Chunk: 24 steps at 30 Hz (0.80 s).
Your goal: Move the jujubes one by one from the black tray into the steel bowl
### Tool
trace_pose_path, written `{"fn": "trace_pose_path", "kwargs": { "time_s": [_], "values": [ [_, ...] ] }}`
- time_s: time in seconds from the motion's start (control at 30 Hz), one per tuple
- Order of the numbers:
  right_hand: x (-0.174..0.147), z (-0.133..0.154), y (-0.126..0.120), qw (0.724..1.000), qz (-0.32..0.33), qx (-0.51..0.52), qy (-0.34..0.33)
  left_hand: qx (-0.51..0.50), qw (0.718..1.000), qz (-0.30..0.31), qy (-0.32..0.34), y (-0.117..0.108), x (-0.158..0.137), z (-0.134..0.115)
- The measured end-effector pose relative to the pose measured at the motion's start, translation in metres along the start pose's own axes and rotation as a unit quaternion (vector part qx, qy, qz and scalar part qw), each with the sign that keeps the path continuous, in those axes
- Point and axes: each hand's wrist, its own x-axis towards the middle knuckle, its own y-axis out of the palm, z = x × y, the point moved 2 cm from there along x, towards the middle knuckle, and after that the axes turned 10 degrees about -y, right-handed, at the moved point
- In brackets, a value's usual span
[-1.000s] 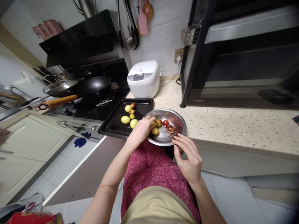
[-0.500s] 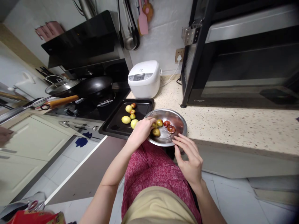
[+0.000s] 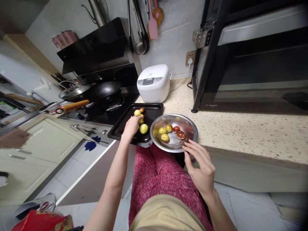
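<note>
Fruit [image 3: 143, 129] just right of the left grip [image 3: 132, 125], more in a steel bowl [image 3: 184, 123] ahead of the right grip [image 3: 201, 166].
The left grip bunches its fingers over the baking tray [image 3: 154, 116]; whether they pinch a piece, I cannot tell. The right grip, loosely spread and holding nothing, hangs at the steel bowl's near rim, probably to steady it. Baking tray and steel bowl sit side by side on the desk [image 3: 231, 130], likely for easy reach; the bowl's sloping wall keeps its pieces gathered.
</note>
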Motion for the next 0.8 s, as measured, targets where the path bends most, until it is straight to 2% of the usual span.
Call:
{"fn": "trace_pose_path", "kwargs": {
  "time_s": [0.1, 0.3, 0.53, 0.67, 0.8],
  "values": [
    [0.0, 0.0, 0.0, 1.0, 0.0, 0.003, 0.002, 0.01, 1.0, 0.024, 0.015, 0.005, 0.006, 0.006],
    [0.002, 0.0, 0.001, 1.0, 0.0, 0.003, 0.001, 0.051, 0.998, 0.029, 0.026, 0.008, 0.007, 0.003],
    [0.001, 0.0, 0.001, 1.0, -0.003, 0.004, 0.001, 0.004, 0.997, 0.039, 0.066, 0.016, 0.016, 0.008],
    [0.002, 0.0, 0.002, 1.0, -0.004, 0.002, -0.001, -0.049, 0.996, -0.019, 0.078, 0.009, 0.013, 0.005],
    [0.002, 0.0, 0.002, 1.0, -0.003, 0.002, 0.002, -0.168, 0.975, -0.091, 0.112, -0.009, -0.011, -0.018]
  ]
}}
